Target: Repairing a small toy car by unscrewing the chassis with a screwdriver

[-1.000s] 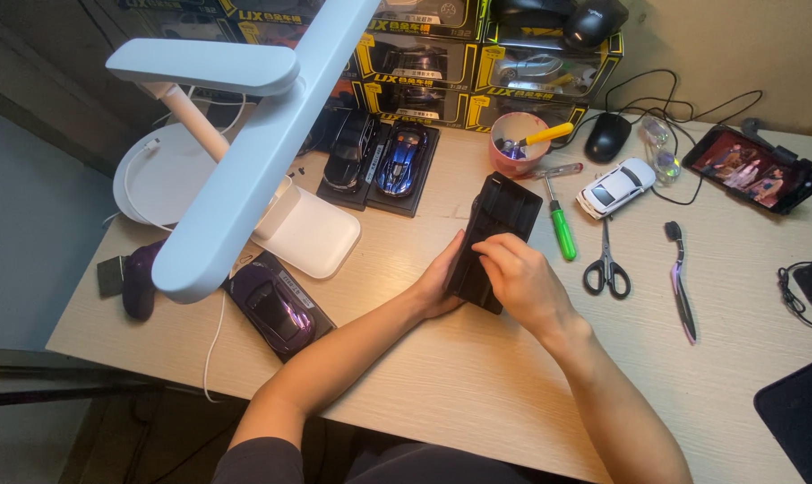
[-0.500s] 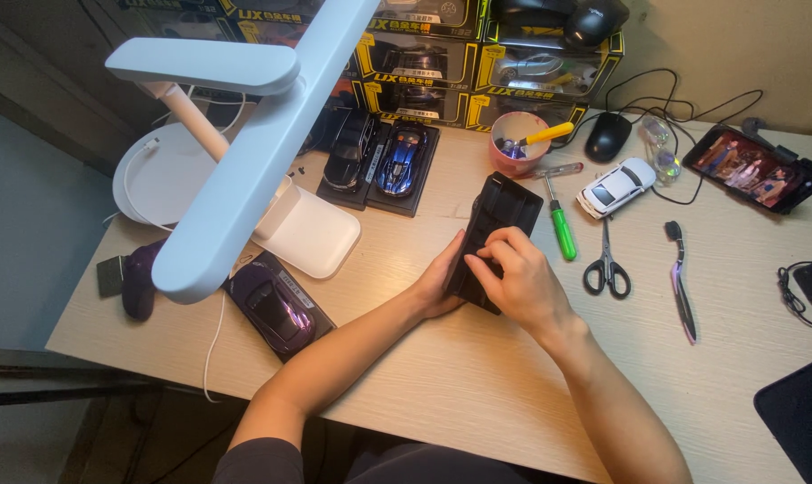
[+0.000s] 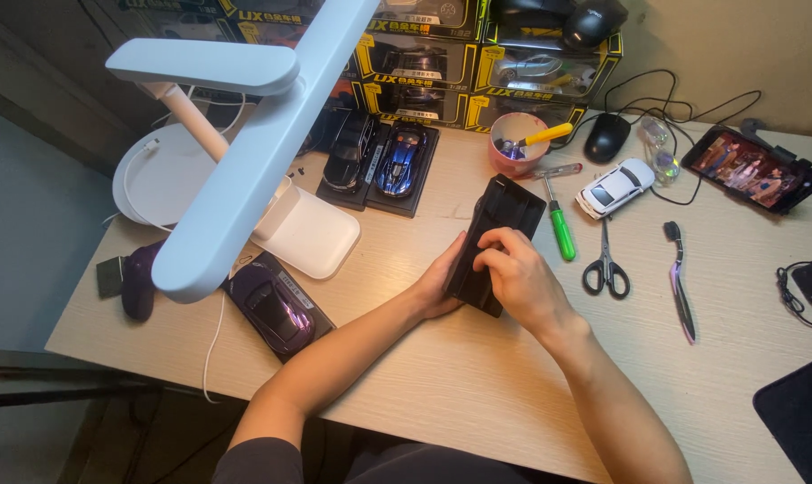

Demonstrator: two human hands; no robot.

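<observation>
Starting at the left edge, a white desk lamp (image 3: 236,143) overhangs a purple model car (image 3: 276,306) on its black base. At centre, the left hand (image 3: 442,282) grips the left side of a black display base (image 3: 495,242) lying on the wooden desk (image 3: 442,385). The right hand (image 3: 518,278) clasps the same base from above, fingers curled over it. Just beside it lies a green screwdriver (image 3: 560,231), then scissors (image 3: 606,264), then a white model car (image 3: 615,186).
</observation>
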